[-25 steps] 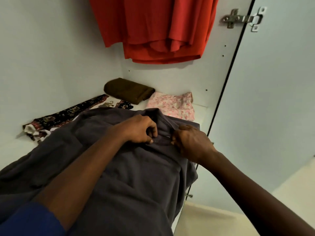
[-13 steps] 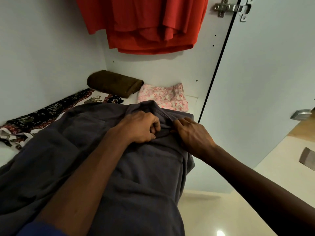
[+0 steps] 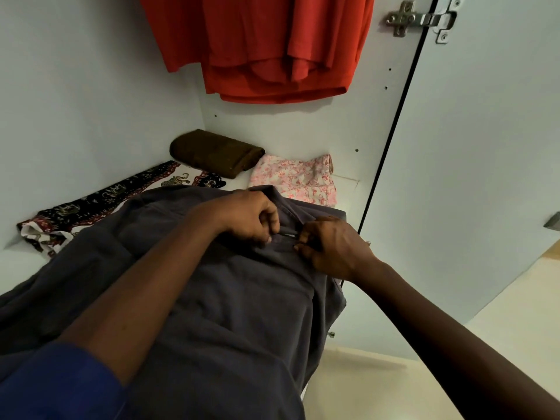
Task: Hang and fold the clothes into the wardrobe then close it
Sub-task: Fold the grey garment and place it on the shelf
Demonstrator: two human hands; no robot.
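Inside of a pale blue-white wardrobe (image 3: 91, 86): plain panels left and ahead, small peg holes in the far one. Open door (image 3: 485, 147) to the right, hung on a metal hinge (image 3: 421, 19). Cream floor (image 3: 500, 344) below. Grey fitting (image 3: 553, 221) at the right edge, possibly a handle.

The grey shirt (image 3: 242, 298) is showing as soft matt cloth. Behind it, the brown folded piece (image 3: 212, 153) is looking nappy, perhaps towelling. Above it, the hinge (image 3: 421, 19) is gleaming as bare metal against smooth wardrobe panels (image 3: 91, 101).
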